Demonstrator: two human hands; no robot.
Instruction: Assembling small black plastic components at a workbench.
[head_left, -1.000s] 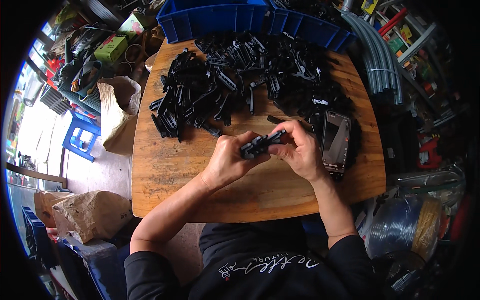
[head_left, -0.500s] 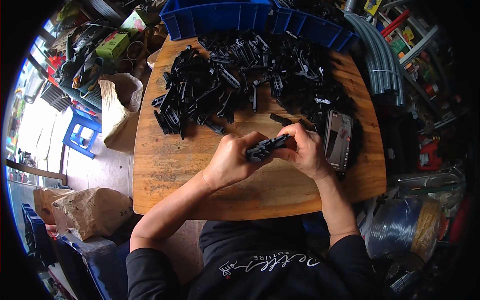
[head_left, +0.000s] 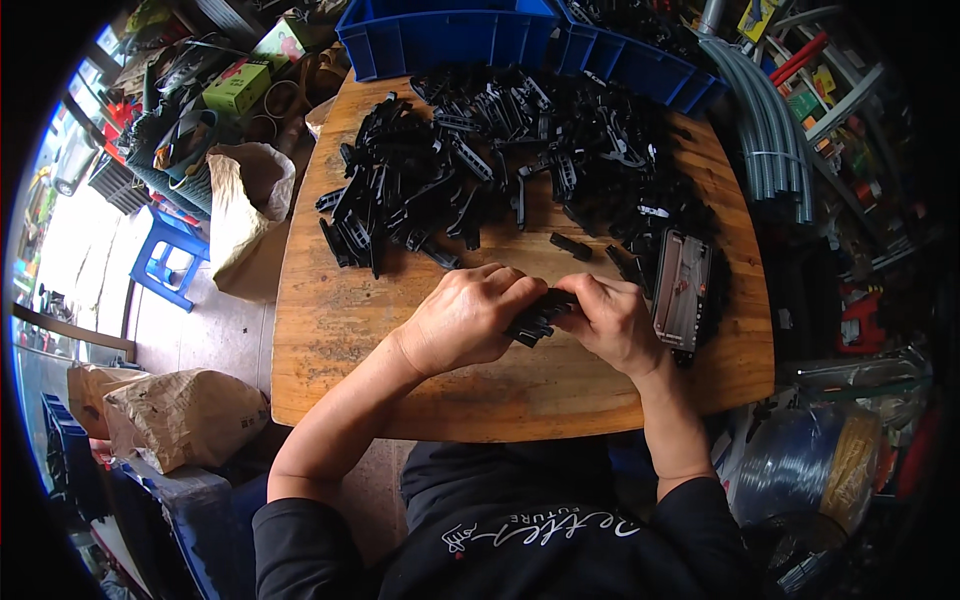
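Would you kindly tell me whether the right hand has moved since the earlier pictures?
Yes, slightly: the right hand has shifted toward the person, now nearer the front edge of the wooden table.

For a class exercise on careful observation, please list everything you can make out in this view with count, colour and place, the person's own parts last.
Held black item: piece count unclear, black, between both hands
Loose parts: too many to count, black, heaped on the table
Table: one, brown wood, centre
Phone: one, dark, table's right side
Bins: two, blue, far table edge
Stool: one, blue, floor at left
Paper bags: at least two, brown, left of the table
Box: one, green, upper left
Tubes: several, grey, upper right
Coil: one, clear, lower right
Other clutter: uncountable, mixed colours, both sides
Sleeves: two, black, lower edge
Left hand: one, bare, on the held item
Right hand: one, bare, on the held item
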